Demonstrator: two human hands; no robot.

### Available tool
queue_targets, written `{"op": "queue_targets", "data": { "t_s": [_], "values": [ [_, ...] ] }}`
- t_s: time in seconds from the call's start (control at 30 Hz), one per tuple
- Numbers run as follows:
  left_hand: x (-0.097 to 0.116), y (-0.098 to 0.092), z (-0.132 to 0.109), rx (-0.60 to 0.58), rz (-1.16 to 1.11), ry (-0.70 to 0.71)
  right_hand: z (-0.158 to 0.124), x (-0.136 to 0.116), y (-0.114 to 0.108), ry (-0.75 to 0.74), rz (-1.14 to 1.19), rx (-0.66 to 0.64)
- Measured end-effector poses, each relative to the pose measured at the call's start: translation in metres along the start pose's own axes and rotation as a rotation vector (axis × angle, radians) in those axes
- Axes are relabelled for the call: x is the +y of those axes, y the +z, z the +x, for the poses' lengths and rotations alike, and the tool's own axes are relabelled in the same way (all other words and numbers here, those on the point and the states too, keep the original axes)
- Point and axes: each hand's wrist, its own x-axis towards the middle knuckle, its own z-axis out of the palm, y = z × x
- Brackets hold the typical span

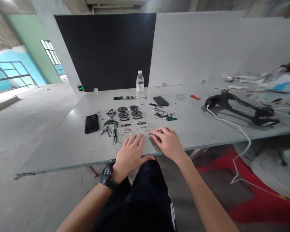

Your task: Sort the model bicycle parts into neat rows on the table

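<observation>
Green parts (171,119) I'm seemingly arranging; left hand (130,152) flat, empty; right hand (168,142) (grip: can't tell) needs light pinching next.

Silvery parts (143,127) too small to tell; forearms (87,205) cropped

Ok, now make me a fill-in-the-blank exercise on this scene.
1. The clear plastic bottle has a cap coloured ____.
2. The dark round-faced wristwatch is on the person's ____ wrist.
3. Exactly ____ small black spoked wheels lie on the grey tabletop.
4. The small red oblong object lies to the ____ of the bottle, as the person sees it.

Missing words: white; left; four; right.
</observation>
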Motion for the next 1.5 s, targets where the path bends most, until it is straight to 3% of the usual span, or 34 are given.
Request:
{"op": "queue_targets", "data": {
  "t_s": [0.73,1.5],
  "values": [
    [0.0009,0.0013,0.001,-0.054,0.015,-0.05,0.0024,-0.0014,-0.001,0.024,-0.04,-0.092],
    [0.0019,0.0002,0.0001,-0.026,0.038,-0.053,0.0021,-0.0009,-0.0008,0.019,-0.027,-0.071]
  ]
}}
